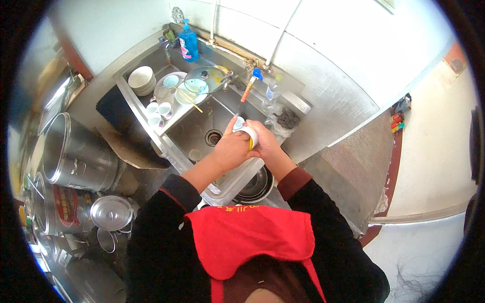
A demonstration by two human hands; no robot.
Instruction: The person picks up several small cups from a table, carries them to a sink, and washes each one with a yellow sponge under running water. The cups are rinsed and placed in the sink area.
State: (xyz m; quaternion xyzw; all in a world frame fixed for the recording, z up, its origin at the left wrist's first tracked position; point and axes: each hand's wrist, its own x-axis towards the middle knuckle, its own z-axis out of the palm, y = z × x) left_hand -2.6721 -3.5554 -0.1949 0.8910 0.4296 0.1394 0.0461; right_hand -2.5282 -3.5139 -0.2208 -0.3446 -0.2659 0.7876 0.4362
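Note:
Over the sink's front edge, my left hand and my right hand come together around a small white cup. A yellow patch shows at the cup's lower side between the hands; whether it is part of the cup or something else, I cannot tell. My fingers hide much of the cup. Just beyond them, a tap's orange hose end points down into the steel sink basin. The round drain lies left of my hands.
Left of the basin stand stacked white bowls, small cups, plates under a glass lid, and a chopstick. Behind is a blue detergent bottle. A steel-wool scourer sits at right. Steel pots crowd the left floor.

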